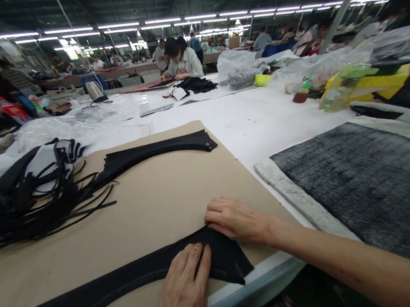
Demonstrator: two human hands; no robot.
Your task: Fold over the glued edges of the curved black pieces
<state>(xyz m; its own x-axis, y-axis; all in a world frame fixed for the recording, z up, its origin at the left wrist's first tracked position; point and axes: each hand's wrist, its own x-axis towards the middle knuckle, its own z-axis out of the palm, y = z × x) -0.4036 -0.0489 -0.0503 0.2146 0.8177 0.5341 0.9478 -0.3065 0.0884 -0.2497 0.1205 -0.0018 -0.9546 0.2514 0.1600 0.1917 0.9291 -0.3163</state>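
A long curved black piece [142,277] lies across the brown board [161,193], its wide end near the table edge. My left hand [187,283] rests on this piece from the near side, fingers stretched out flat and nearly parallel. At the far edge of its wide end is my right hand [234,219], fingers curled and pressed together on the black edge; the fingertips are partly hidden. Farther back on the board sits a stack of similar curved black pieces [160,147].
Black strips [30,200] heap at the left. A dark textured sheet [369,181] lies on a pale slab [298,197] at the right. Behind stand a bottle of dark red liquid [301,95], a clear container [337,93] and a yellow bin [386,82]. A person [189,62] leans over the far table.
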